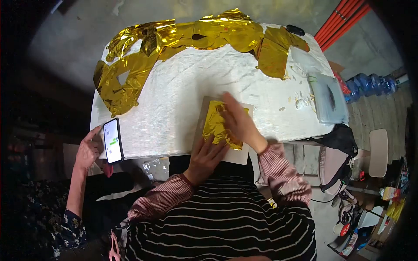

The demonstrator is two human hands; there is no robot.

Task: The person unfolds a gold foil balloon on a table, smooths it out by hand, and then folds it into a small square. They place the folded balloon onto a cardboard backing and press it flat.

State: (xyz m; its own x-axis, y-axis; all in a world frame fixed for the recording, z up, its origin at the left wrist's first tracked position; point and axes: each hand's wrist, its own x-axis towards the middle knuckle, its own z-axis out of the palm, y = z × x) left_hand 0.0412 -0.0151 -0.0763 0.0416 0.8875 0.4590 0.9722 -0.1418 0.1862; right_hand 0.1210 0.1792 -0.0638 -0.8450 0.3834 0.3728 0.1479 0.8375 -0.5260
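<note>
In the head view, a folded sheet of shiny gold foil point(213, 121) lies on a flat beige card point(238, 157) at the table's near edge. My left hand point(205, 160) rests on the lower left of the foil with its fingers stretched out. Over the foil's right side is my right hand point(239, 122), slightly blurred, its fingers extended and pointing away from me. It hides part of the foil and the card. Neither hand is closed around anything.
Flattened gold foil balloons point(217, 35) line the table's far edge and left side. A stack of clear plastic bags point(327, 98) lies at the right, with a small black object point(295, 30) beyond. At the left, another person's hand point(88, 150) is beside a lit phone point(112, 141).
</note>
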